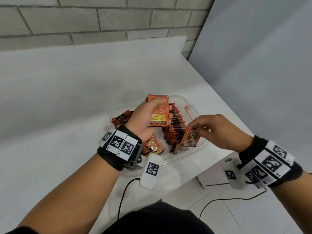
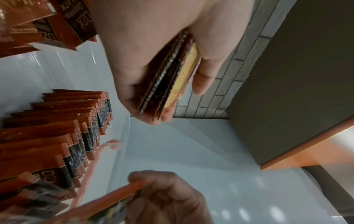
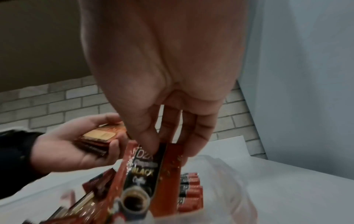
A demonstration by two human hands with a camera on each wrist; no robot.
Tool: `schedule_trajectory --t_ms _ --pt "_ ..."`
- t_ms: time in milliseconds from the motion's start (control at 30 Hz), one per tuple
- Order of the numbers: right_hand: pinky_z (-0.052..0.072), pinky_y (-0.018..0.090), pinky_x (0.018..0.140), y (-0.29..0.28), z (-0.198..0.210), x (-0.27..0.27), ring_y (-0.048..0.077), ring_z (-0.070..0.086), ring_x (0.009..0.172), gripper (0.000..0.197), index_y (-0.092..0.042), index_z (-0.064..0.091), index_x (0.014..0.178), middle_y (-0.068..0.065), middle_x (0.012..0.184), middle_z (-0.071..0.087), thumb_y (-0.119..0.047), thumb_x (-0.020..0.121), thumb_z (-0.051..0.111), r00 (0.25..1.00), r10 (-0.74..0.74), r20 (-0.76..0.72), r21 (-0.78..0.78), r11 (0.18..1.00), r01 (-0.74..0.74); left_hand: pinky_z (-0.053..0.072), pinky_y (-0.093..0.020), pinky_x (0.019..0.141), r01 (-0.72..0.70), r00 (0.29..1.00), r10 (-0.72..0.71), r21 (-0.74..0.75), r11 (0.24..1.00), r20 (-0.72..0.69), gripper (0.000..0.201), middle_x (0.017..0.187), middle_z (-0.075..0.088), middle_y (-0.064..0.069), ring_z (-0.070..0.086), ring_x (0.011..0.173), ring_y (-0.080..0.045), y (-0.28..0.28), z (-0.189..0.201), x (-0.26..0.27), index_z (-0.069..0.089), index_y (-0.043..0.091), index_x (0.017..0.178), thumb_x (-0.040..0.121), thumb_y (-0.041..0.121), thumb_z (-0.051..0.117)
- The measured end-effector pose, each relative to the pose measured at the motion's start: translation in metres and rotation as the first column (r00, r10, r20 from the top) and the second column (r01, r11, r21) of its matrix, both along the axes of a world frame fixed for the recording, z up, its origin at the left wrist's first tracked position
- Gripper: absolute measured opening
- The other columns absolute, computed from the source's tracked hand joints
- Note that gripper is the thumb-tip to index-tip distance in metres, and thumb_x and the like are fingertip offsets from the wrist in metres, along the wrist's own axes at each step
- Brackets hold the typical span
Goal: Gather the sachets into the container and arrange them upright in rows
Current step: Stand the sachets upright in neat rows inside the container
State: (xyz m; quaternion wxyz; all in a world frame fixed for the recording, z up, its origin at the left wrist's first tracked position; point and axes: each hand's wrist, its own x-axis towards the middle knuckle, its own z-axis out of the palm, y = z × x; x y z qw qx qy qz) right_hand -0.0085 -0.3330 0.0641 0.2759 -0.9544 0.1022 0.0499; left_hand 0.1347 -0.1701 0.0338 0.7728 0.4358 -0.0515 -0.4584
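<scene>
While left hand (image 1: 148, 115) grips a spare stack of sachets (image 1: 159, 114) as supply over the container (image 1: 189, 105) near the bench's right edge, right hand (image 1: 217, 130) fingers pinch one sachet (image 1: 187, 141), extending the upright row (image 1: 175, 125).

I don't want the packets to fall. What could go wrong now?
Three things could, maybe. The left hand grips a stack of sachets above the container; if the grip slackens, they may scatter. The right hand pinches one sachet only by its top edge, so it could slip or land crooked. Pushing it in might also tip the upright row, which already leans.
</scene>
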Motion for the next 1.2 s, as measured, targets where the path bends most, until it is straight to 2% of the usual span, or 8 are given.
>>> schedule_trajectory --t_ms 67,133,267,367,567,933,1100,1200 --pt "0.047 0.010 0.072 0.005 -0.010 0.001 0.004 0.064 0.075 0.030 -0.021 0.073 0.098 -0.009 0.092 0.071 0.002 0.084 0.061 0.995 0.089 -0.046 -0.051 0.995 -0.091 0.051 -0.033 0.063 0.004 1.000 -0.004 -0.004 1.000 -0.002 0.014 0.083 0.064 -0.011 0.060 0.068 -0.024 0.000 0.000 0.000 0.060 0.008 0.103 0.092 0.016 0.054" --pt "0.047 0.013 0.074 0.010 -0.018 0.004 0.005 0.063 0.076 0.024 -0.021 0.073 0.099 -0.010 0.092 0.072 -0.004 0.085 0.063 0.989 0.117 -0.089 -0.127 0.984 -0.128 0.052 -0.032 0.061 0.011 1.000 -0.011 0.001 1.000 -0.001 0.014 0.083 0.063 -0.012 0.060 0.068 -0.024 0.001 0.001 0.001 0.059 0.007 0.102 0.093 0.016 0.054" --pt "0.044 0.017 0.072 0.014 -0.030 0.008 0.009 0.056 0.076 0.015 -0.014 0.073 0.095 -0.003 0.091 0.066 -0.007 0.085 0.063 0.986 0.116 -0.118 -0.216 0.966 -0.139 0.052 -0.031 0.059 0.019 1.000 -0.019 0.012 1.000 0.000 0.016 0.084 0.063 -0.012 0.060 0.068 -0.024 0.001 0.000 0.001 0.058 0.007 0.105 0.093 0.016 0.054" --pt "0.046 0.025 0.070 0.017 -0.034 0.010 0.016 0.058 0.078 0.014 -0.013 0.071 0.090 -0.002 0.086 0.060 -0.008 0.087 0.059 0.983 0.113 -0.145 -0.295 0.944 -0.152 0.052 -0.031 0.060 0.021 1.000 -0.021 0.016 1.000 0.007 0.016 0.083 0.064 -0.011 0.061 0.068 -0.023 0.001 0.000 0.002 0.058 0.008 0.106 0.093 0.016 0.054" --pt "0.050 0.032 0.069 0.019 -0.034 0.010 0.016 0.058 0.084 0.015 -0.022 0.067 0.090 -0.007 0.088 0.062 -0.018 0.090 0.052 0.977 0.046 -0.208 -0.418 0.899 -0.131 0.052 -0.031 0.059 0.023 1.000 -0.024 0.025 0.999 0.011 0.015 0.081 0.065 -0.011 0.061 0.065 -0.023 0.000 -0.003 0.002 0.059 0.007 0.103 0.093 0.016 0.054" --pt "0.053 0.035 0.072 0.016 -0.036 0.013 0.019 0.061 0.084 0.014 -0.021 0.067 0.091 -0.003 0.092 0.065 -0.019 0.088 0.054 0.964 -0.006 -0.265 -0.421 0.900 -0.111 0.052 -0.030 0.059 0.044 0.999 -0.045 0.017 0.999 0.003 0.014 0.081 0.064 -0.011 0.062 0.064 -0.022 0.000 -0.005 -0.001 0.058 0.006 0.102 0.093 0.016 0.052" --pt "0.050 0.027 0.073 0.012 -0.030 0.011 0.017 0.060 0.082 0.011 -0.012 0.066 0.094 0.001 0.092 0.065 -0.019 0.086 0.066 0.975 0.023 -0.219 -0.338 0.936 -0.098 0.054 -0.034 0.062 0.055 0.998 -0.054 0.017 0.998 -0.033 0.021 0.084 0.062 -0.015 0.062 0.067 -0.026 0.001 -0.005 -0.002 0.052 0.003 0.112 0.094 0.013 0.048" --pt "0.049 0.024 0.072 0.006 -0.025 0.009 0.012 0.056 0.077 0.014 -0.009 0.067 0.094 -0.002 0.086 0.063 -0.016 0.083 0.071 0.981 0.027 -0.190 -0.284 0.955 -0.082 0.055 -0.039 0.069 0.072 0.997 -0.070 0.047 0.996 -0.034 0.021 0.076 0.066 -0.017 0.065 0.069 -0.028 0.001 -0.007 -0.001 0.052 0.001 0.112 0.093 0.010 0.046"
